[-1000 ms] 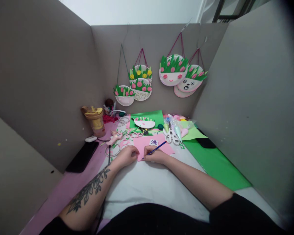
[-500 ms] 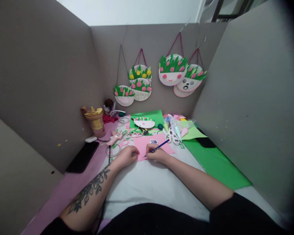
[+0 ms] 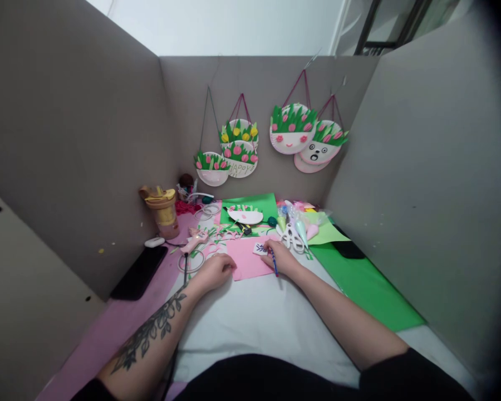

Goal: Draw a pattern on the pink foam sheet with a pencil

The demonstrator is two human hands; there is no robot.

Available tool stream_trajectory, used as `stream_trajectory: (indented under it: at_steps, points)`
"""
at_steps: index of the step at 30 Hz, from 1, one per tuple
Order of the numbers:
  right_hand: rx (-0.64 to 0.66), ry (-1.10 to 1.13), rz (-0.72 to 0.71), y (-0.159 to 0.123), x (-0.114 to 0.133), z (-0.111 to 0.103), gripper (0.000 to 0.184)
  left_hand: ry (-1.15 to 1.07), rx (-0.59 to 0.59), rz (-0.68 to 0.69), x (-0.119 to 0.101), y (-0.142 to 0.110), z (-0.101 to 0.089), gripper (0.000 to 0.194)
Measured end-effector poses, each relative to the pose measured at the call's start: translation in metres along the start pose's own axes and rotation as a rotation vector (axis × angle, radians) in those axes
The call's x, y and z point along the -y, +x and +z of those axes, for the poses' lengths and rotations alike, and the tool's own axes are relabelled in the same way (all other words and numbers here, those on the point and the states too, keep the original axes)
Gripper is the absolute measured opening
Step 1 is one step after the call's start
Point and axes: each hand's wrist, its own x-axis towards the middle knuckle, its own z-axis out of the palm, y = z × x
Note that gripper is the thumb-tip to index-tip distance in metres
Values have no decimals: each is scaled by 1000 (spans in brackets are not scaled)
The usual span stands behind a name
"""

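Note:
A pink sheet of paper [image 3: 246,260] lies on the white-covered tabletop in front of me. My left hand [image 3: 217,270] rests at its left edge, fingers loosely bent and apart, with nothing seen inside them. Over the sheet's right part, my right hand [image 3: 280,259] keeps a blue pencil [image 3: 274,264] tucked among its fingers, pointing down toward me. The thumb and fingertips of that same hand are at a small white block with dark blue marks [image 3: 259,249], touching its right side. How firmly they grip the block I cannot tell.
Behind the sheet are paper scraps, a decorated half plate [image 3: 245,216] and white scissors [image 3: 292,238]. A pink glue gun [image 3: 194,243], a black phone [image 3: 140,273] and a tumbler [image 3: 163,214] stand left. Green sheets [image 3: 371,289] lie right. Grey partitions enclose the desk.
My right hand has moved up and right, from the pencil point on the pink paper to the small white block. The pencil has swung downward in the fingers. My left hand has barely shifted.

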Motion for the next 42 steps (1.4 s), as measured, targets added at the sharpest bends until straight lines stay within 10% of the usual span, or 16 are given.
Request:
stream_trajectory:
  at_steps: [12,18,22,27,42]
  points:
    - [-265,-80,-15,7,-12,-10,9,10,27,28,-3,-1,-4,29]
    - [-62,740,75,-1,18,-7,54,77,56,28,-6,4,-9,30]
    - [123,1018,163,-11,44,1,50,119,83,26,-8,7,-11,30]
    - [128,931,135,-19,61,12,9,138,87,29,-11,6,-11,29]
    - [54,583,112,-22,61,15,9,106,70,-16,-14,2,-9,24]
